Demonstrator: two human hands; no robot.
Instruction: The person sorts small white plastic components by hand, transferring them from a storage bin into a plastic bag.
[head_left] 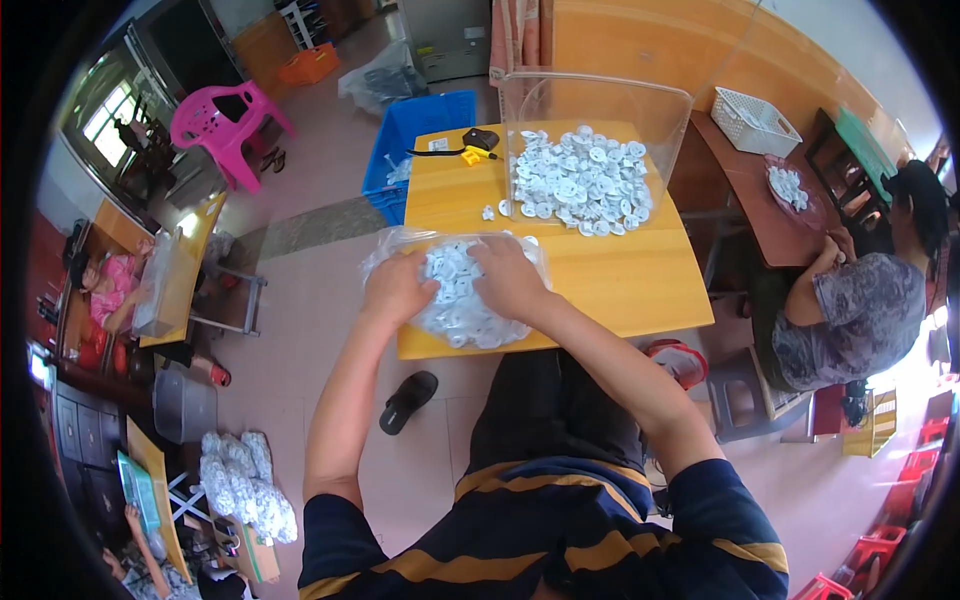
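Note:
A clear plastic bag (470, 330) full of small white round plastic parts lies at the near edge of the yellow wooden table (640, 290). My left hand (398, 288) is closed on the left side of its mouth, fingers curled inward. On the opposite side, my right hand (508, 275) grips the bag's edge, its fingertips partly hidden among plastic and parts. White parts show in the opening between both hands. Beyond the bag, a large heap of the same white parts (585, 180) sits in an open-fronted clear plastic bin (600, 90). A few loose pieces lie near the bag.
A black-and-yellow tool (478, 150) lies at the table's far left, beside a blue crate (385, 165). To the right, a person (850, 290) sits at a brown table with a plate of white parts (788, 187). A pink chair (225, 130) stands at far left; a black slipper (408, 402) lies below.

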